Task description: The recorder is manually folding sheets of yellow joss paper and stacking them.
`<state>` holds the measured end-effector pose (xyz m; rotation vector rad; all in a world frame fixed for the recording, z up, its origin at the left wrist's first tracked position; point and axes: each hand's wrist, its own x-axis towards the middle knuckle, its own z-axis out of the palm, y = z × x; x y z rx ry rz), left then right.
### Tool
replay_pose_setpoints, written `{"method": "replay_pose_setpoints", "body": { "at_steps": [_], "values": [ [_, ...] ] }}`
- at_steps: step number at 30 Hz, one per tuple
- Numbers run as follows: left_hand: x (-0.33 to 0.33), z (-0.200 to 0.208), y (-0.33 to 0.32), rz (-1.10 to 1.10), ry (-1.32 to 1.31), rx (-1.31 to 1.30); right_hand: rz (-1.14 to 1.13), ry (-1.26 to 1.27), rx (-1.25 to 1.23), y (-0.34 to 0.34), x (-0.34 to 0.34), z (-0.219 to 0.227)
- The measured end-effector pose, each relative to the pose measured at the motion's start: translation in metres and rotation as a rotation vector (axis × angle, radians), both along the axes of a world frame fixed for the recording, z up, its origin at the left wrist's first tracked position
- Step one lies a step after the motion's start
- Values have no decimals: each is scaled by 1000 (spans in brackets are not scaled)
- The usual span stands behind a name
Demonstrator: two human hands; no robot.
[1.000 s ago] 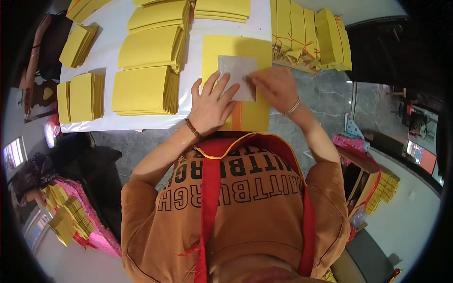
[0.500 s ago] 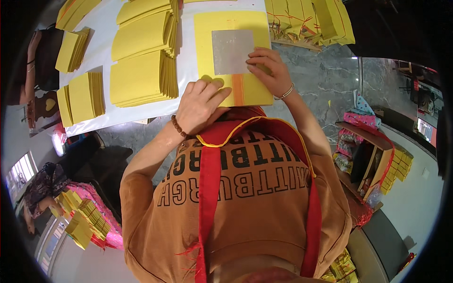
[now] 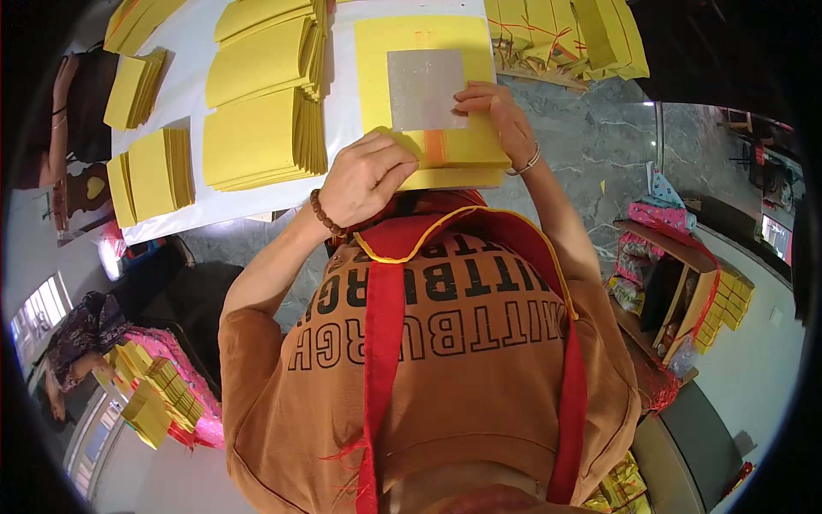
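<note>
A stack of yellow paper sheets point(image 3: 377, 81) lies on the table in front of me. A silver-grey square point(image 3: 425, 90) sits on its top sheet, over an orange band point(image 3: 435, 147). My left hand point(image 3: 364, 176) is closed at the near left edge of the top sheet, its fingers curled in a pinch on the paper. That near edge is lifted a little, and paper shows beneath it. My right hand point(image 3: 501, 120) rests on the sheet's right side with bent fingers apart, fingertips at the square's right edge. Its thumb is hard to make out.
Folded yellow paper bundles point(image 3: 257, 137) stand in rows on the white-covered table point(image 3: 342, 120) to the left. Yellow packets with red string point(image 3: 539, 34) are at the far right. A wooden shelf point(image 3: 672, 283) stands right; another person's arm point(image 3: 62, 120) shows far left.
The top sheet's near edge has come up and shifted away from me, showing paper below. My left hand has curled tighter, and my right fingers have bent and drawn toward the square's edge.
</note>
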<state>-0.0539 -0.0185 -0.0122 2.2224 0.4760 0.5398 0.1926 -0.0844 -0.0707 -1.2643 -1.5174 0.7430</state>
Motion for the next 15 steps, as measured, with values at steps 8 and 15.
{"method": "replay_pose_setpoints", "body": {
  "at_steps": [8,15],
  "values": [
    [1,4,3,82,126,-314,3,9,17,1,-1,3],
    [2,2,11,116,179,-493,21,-16,38,2,2,0]
  ]
}}
